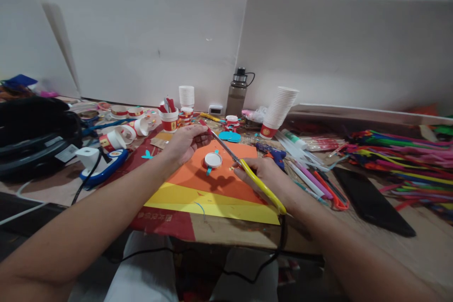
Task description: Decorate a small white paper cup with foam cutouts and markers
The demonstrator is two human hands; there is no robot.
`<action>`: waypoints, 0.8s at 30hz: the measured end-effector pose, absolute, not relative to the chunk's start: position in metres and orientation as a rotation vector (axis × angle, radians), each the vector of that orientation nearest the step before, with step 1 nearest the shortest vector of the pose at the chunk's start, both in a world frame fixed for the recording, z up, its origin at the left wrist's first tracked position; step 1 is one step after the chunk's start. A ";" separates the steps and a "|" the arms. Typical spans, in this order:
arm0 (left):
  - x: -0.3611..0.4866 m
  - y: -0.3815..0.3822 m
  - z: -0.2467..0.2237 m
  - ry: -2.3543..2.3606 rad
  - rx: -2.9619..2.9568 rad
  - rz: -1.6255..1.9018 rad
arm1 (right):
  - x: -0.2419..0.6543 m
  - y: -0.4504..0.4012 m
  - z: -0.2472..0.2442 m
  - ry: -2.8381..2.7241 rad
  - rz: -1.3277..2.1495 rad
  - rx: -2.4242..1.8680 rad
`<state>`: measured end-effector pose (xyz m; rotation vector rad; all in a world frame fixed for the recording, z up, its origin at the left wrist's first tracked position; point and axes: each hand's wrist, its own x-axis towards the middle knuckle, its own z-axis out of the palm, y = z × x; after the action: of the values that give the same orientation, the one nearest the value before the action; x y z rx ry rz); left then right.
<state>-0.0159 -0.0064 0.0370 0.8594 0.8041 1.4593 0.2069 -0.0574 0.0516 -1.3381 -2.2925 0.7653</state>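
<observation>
My left hand [186,144] is closed, its thumb and fingers pinching a small red piece of paper [203,123]. My right hand [269,177] grips scissors [262,184] with yellow handles. Their blades slant up and left toward the red piece; whether they touch it I cannot tell. Below and between my hands, a cut-down paper cup [213,160] lies with its white round face up and teal strips sticking out at two sides. It rests on orange paper [187,170], which overlaps yellow sheets [226,210].
Stacked paper cups [279,111], a water bottle [237,92] and teal paper ovals [229,137] stand or lie behind. Pens, a black phone [371,200] and colourful pipe cleaners [403,160] are at right. A blue-and-white device [102,167] with a cable sits left, by cut cups [113,140].
</observation>
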 end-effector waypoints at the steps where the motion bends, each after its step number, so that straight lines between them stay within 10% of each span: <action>1: -0.016 -0.006 0.037 0.802 0.867 1.461 | 0.207 -0.057 0.051 -2.287 0.765 -1.346; 24: -0.017 -0.005 0.036 0.804 0.865 1.479 | 0.202 -0.061 0.043 -2.279 0.576 -1.396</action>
<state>-0.0168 -0.0054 0.0364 0.8652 0.8044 1.4786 0.2019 -0.0606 0.0431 -1.3963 -2.2791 0.5762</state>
